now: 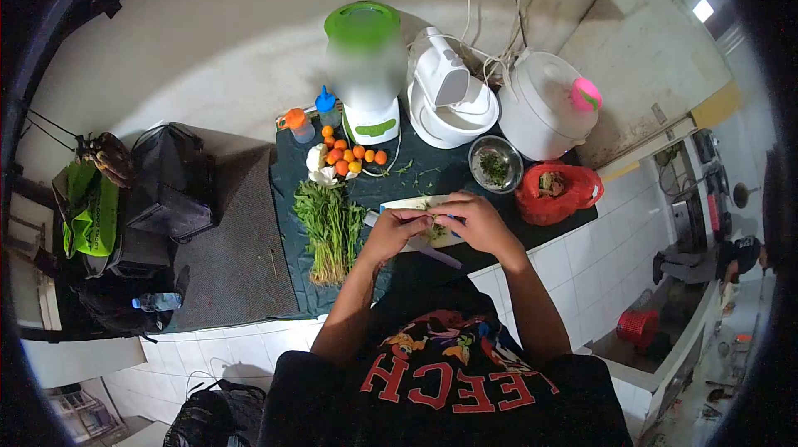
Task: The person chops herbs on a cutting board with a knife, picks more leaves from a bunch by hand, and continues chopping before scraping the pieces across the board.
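Observation:
My left hand (397, 231) and my right hand (475, 224) meet above a light cutting board (399, 204). Fingers on both sides are curled and pinched together at the fingertips. Whatever lies between them is too small or hidden to name. Bits of chopped greens (435, 233) show on the board under my hands. A knife-like purple strip (440, 257) sticks out at the board's near edge, partly covered. To the left lies a bundle of leafy green stems (328, 227), with garlic bulbs (318, 160) and several orange-red tomatoes (342, 156) behind it.
Behind stand a green-lidded white appliance (371, 119), a stand mixer (453, 85) and a white lidded pot (544, 106). A metal bowl of chopped greens (495, 166) and a red plastic bag (549, 206) sit right. Two squeeze bottles (327, 106) stand back left. Another person (706, 262) is far right.

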`<action>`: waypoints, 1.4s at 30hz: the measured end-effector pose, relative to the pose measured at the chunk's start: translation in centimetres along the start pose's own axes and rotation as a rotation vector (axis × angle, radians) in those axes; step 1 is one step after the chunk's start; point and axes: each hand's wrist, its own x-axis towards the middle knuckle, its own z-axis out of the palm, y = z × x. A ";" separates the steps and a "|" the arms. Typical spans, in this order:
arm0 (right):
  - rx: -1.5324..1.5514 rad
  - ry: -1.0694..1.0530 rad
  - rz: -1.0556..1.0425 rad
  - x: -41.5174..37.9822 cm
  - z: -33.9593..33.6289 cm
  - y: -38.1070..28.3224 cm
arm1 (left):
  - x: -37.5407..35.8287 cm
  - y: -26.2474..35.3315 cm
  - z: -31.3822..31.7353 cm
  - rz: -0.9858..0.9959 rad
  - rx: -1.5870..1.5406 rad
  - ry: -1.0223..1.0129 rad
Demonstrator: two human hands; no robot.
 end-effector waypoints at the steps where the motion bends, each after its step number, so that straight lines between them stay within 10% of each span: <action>1: -0.023 0.001 -0.027 -0.1 0.1 0.1 | 0.0 0.0 0.0 0.001 0.002 0.000; 10: -0.332 0.053 0.008 -2.0 2.6 -0.8 | -0.9 -0.9 0.7 0.013 0.039 -0.026; 17: -0.432 0.016 -0.046 -3.5 3.7 -0.2 | -2.5 -1.0 2.5 0.222 0.791 0.127; 24: -0.339 0.025 0.093 -4.3 4.5 -0.2 | -2.5 -0.8 3.0 0.711 1.133 0.190; 42: 0.094 0.088 0.369 -6.0 6.6 -0.7 | -4.8 -4.2 2.5 0.794 1.264 0.260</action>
